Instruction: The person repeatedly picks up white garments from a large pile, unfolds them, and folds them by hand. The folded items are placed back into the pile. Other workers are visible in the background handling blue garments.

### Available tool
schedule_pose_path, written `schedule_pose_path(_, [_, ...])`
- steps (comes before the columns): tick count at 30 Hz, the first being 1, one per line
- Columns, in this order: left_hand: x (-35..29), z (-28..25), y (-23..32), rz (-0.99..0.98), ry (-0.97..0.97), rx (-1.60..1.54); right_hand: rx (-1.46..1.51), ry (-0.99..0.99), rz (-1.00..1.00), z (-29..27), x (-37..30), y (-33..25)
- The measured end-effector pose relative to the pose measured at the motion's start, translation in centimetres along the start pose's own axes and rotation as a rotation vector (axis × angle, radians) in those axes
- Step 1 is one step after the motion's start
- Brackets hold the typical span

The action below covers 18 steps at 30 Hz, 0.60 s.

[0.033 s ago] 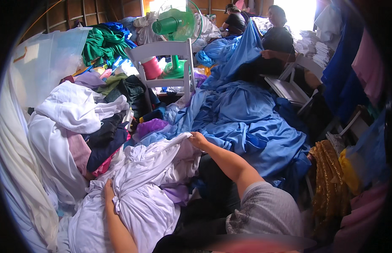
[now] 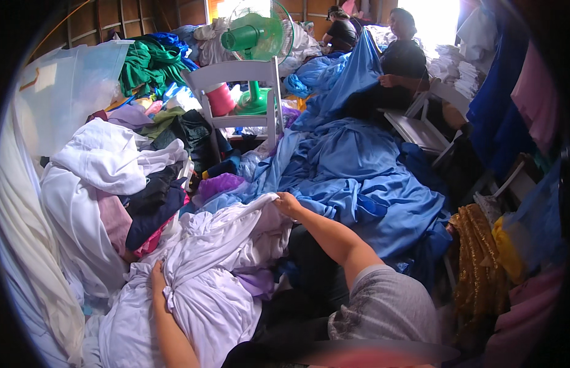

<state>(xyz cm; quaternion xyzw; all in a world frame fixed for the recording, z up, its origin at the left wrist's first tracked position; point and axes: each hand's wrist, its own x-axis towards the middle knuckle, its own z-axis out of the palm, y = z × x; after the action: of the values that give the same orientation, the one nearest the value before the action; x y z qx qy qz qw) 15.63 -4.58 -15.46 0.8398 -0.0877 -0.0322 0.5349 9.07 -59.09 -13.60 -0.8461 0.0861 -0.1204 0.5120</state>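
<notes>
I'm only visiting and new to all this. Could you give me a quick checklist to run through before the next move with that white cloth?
1. Right hand grips the white cloth: ok, it pinches the upper edge.
2. Left hand has a firm grip: cannot tell; it is on the cloth, but folds partly hide the fingers.
3. White cloth lies smooth: not ok, it is bunched and creased.
4. White cloth is apart from the blue cloth: cannot tell; the two lie close, and folds hide where they might meet.
5. Co-worker's hand is off the white cloth: ok, it is at the blue cloth.
</notes>
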Motion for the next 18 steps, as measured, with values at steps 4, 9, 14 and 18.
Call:
schedule_pose_path(4, [0.3, 0.0, 0.4, 0.122, -0.066, 0.031, -0.017, 0.055, 0.031, -0.4, 0.6, 0.2])
schedule_pose_path(9, [0.5, 0.4, 0.3, 0.035, -0.034, 0.01, 0.038, 0.052, 0.029, -0.4, 0.9, 0.5])
schedule_pose_path(14, [-0.1, 0.5, 0.7, 0.061, -0.012, 0.025, -0.12, 0.047, 0.097, -0.4, 1.0, 0.5])
schedule_pose_path(18, [-0.3, 0.3, 1.6, 0.151, 0.019, 0.152, -0.098, 0.063, 0.061, -0.7, 0.9, 0.1])
